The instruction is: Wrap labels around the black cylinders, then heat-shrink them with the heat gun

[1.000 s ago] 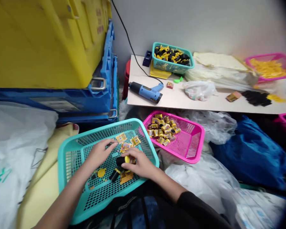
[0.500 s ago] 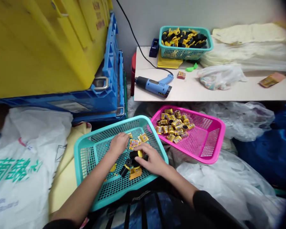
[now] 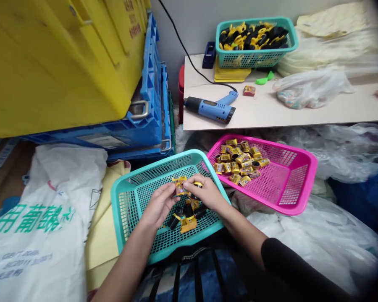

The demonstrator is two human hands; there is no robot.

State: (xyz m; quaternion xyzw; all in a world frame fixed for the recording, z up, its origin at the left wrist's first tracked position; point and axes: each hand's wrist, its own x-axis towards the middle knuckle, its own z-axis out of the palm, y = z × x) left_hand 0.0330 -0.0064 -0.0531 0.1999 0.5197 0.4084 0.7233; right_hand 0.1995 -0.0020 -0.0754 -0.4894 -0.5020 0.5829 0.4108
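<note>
A teal basket (image 3: 129, 201) sits in front of me. Above its middle my left hand (image 3: 159, 204) pinches a small yellow printed wrapper (image 3: 179, 186). My right hand (image 3: 208, 193) meets it from the right, fingers closed on a small black-and-yellow piece (image 3: 198, 184) at the wrapper's edge. Under my hands a few loose black and yellow parts (image 3: 184, 216) lie on the basket floor. To the right a pink basket (image 3: 290, 184) holds several small wrapped yellow pieces (image 3: 237, 161) in its far left corner.
A low white table (image 3: 271, 113) carries a blue heat gun (image 3: 212, 109) with a black cord, another teal basket (image 3: 255, 40) of black-and-yellow parts and a plastic bag (image 3: 308, 86). Yellow and blue crates (image 3: 82, 75) stand left. Sacks and plastic bags lie around.
Both hands rose from the basket floor and came together, the left one now holding a yellow wrapper and the right one a small part. The view shifted left and down.
</note>
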